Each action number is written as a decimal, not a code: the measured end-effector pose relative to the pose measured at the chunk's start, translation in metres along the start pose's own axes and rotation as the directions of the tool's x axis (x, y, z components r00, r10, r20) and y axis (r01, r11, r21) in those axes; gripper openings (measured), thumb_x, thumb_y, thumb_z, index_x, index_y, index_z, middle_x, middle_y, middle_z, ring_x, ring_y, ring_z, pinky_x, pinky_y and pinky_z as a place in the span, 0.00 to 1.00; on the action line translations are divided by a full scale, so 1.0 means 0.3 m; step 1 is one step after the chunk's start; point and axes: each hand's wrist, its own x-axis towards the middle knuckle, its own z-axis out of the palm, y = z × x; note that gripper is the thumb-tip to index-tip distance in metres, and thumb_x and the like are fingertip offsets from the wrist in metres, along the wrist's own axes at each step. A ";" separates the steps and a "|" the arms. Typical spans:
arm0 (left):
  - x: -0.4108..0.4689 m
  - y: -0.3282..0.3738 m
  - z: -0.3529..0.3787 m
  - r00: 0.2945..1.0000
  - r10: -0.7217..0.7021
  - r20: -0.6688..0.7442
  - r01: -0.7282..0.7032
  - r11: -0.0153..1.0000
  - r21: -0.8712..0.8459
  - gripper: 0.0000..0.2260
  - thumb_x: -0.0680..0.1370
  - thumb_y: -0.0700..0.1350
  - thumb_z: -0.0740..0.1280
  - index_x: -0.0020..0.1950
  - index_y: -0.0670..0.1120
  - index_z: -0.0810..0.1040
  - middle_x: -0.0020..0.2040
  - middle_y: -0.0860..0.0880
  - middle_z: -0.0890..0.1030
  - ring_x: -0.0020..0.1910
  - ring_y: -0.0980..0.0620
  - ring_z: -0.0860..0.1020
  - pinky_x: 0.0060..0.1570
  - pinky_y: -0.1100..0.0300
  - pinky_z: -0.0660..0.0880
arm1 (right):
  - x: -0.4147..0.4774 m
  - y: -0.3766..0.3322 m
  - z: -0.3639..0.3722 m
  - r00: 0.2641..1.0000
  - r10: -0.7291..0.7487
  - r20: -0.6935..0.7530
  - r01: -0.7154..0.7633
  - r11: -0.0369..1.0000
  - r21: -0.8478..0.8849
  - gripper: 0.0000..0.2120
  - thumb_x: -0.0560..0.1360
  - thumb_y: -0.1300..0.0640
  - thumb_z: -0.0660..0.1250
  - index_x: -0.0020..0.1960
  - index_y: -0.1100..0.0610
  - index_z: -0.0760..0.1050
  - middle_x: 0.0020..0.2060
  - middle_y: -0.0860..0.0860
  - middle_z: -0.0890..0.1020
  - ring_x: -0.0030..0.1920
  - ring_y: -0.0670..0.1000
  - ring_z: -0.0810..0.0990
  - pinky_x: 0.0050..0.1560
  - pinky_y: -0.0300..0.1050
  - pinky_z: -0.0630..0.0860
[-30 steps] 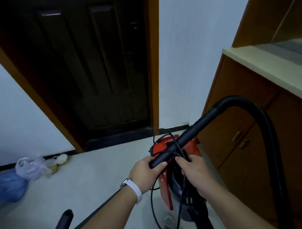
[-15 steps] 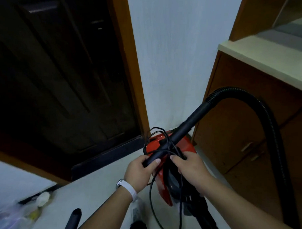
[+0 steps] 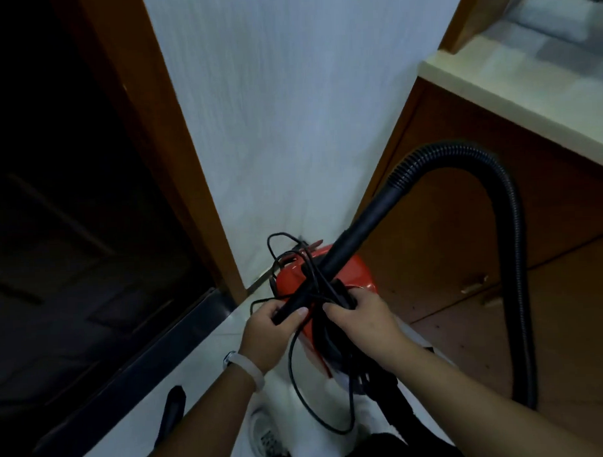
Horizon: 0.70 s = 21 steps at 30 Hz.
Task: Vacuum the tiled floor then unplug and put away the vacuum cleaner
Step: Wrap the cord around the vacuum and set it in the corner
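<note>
Both of your hands are busy up front. Your left hand (image 3: pixel 266 332) wraps round the free end of the black wand (image 3: pixel 348 247), thumb on top, pinning it across the red vacuum cleaner (image 3: pixel 358 272) so it can't swing. Your right hand (image 3: pixel 361 318) curls over the black top of the machine, fingers hooked in where the power cord (image 3: pixel 293 372) is bunched. It looks like handle and loops are gripped together, though the tangle hides exactly what. The cord hangs in a loose loop below your wrists with no plug in sight, so I'd say unplugging is done and you're on the putting-away stretch. The ribbed hose (image 3: pixel 514 255) arches high on your right, in front of the wooden cabinet (image 3: pixel 447 230) under the counter (image 3: pixel 513 80). The vacuum sits toward the corner where the white wall (image 3: pixel 272 109) meets the cabinet, over the tiled floor (image 3: pixel 209 361). Whether it's lifted clear, I can't tell. Mind that dangling loop near your shoe (image 3: pixel 266 434).
</note>
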 end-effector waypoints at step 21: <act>0.895 -0.569 0.242 0.997 -0.051 -0.065 0.046 0.995 -0.085 0.03 0.76 0.43 0.71 0.48 0.47 0.82 0.43 0.50 0.85 0.42 0.55 0.84 0.40 0.64 0.79 | 1.038 0.526 0.340 0.979 0.017 0.205 -0.065 0.972 0.228 0.02 0.73 0.58 0.71 0.41 0.54 0.80 0.27 0.42 0.80 0.29 0.41 0.79 0.33 0.34 0.74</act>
